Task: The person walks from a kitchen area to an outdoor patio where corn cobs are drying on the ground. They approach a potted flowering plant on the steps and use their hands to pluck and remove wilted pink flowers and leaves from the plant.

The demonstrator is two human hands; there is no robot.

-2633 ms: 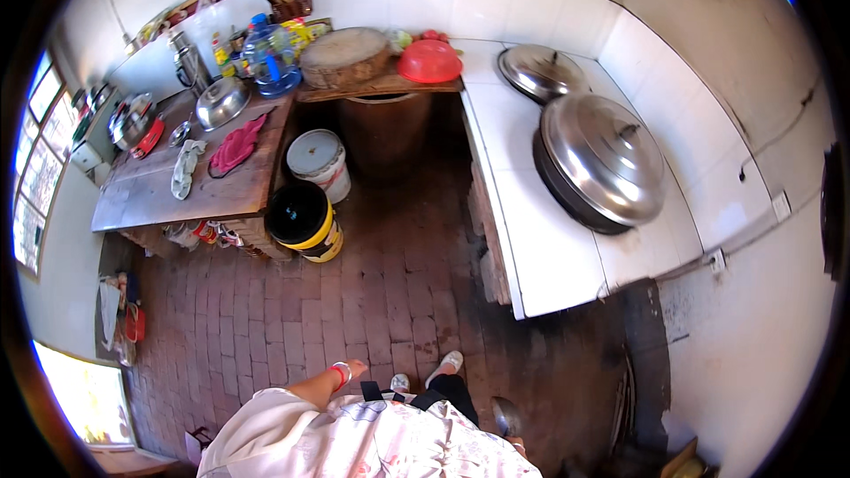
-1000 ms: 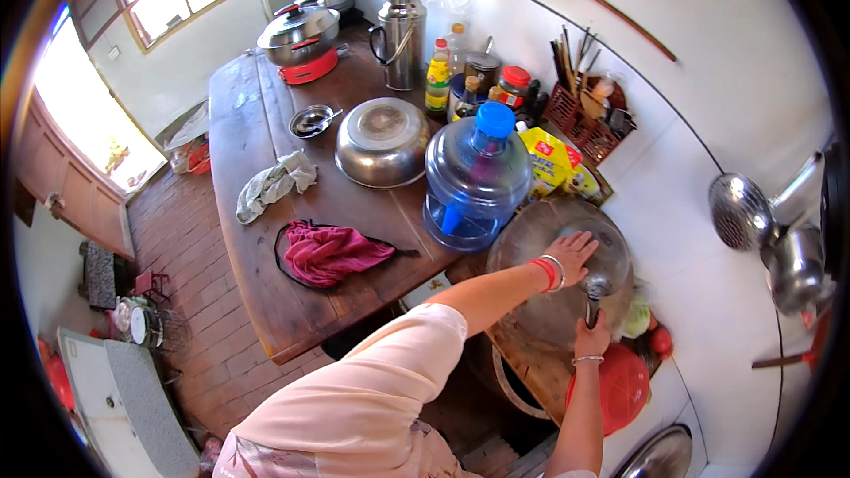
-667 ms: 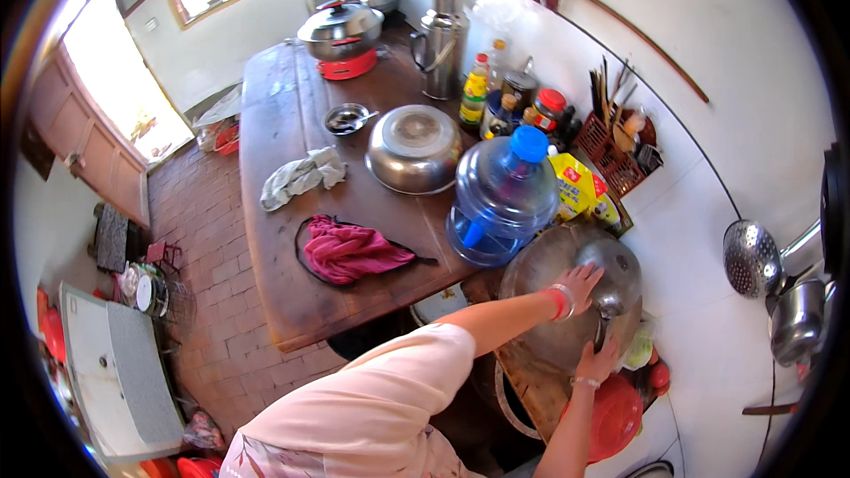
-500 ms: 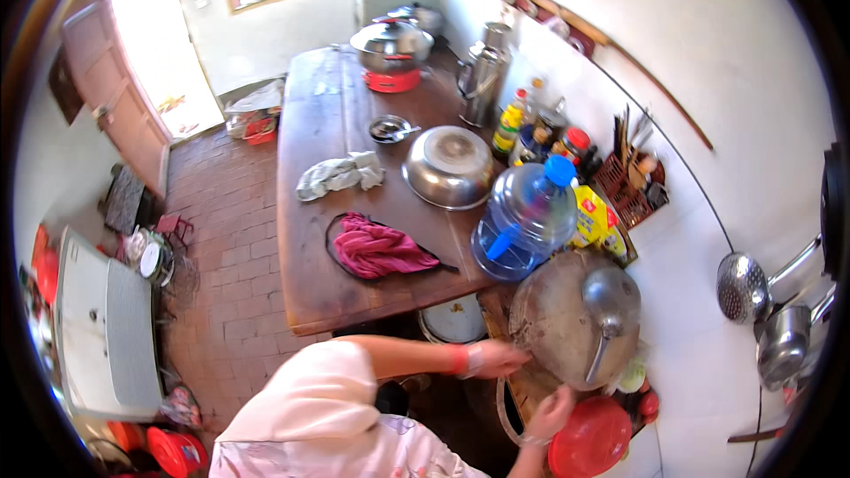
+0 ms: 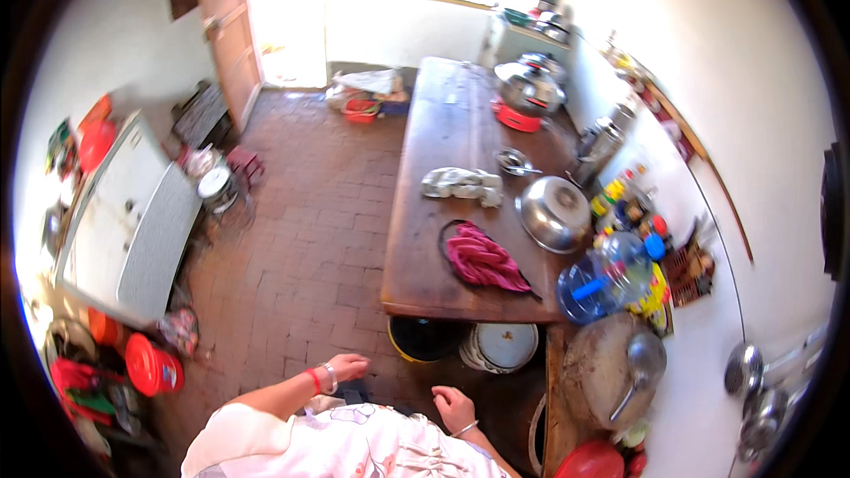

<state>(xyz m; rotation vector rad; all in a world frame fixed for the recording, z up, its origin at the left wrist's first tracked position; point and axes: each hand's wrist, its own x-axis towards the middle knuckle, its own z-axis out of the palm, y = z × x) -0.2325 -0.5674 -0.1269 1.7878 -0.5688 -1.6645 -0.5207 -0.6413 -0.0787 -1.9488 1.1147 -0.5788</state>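
My left hand [image 5: 349, 367], with a red band and a bracelet at the wrist, hangs in front of my body over the brick floor, its fingers loosely curled. To its right, my right hand [image 5: 454, 408], also with a bracelet, is closed. Nothing shows in either one. Both are apart from the wooden table [image 5: 403, 265]. The nearest things are a black bucket [image 5: 427, 336] with a yellow rim and a white lidded bucket [image 5: 503, 347], both partly under the table's front edge.
Maroon cloth [image 5: 482, 258], a steel basin [image 5: 555, 214] and a clear water jug [image 5: 611, 279] rest on the table. A ladle [image 5: 645, 361] lies on a round lid [image 5: 593, 363] at right. A white cabinet [image 5: 111, 212] and red bucket [image 5: 153, 363] stand left of the brick floor [image 5: 305, 221].
My view has swung left, so the table sits farther right. Both hands have moved left, away from the round lid and the red lid, to in front of my body.
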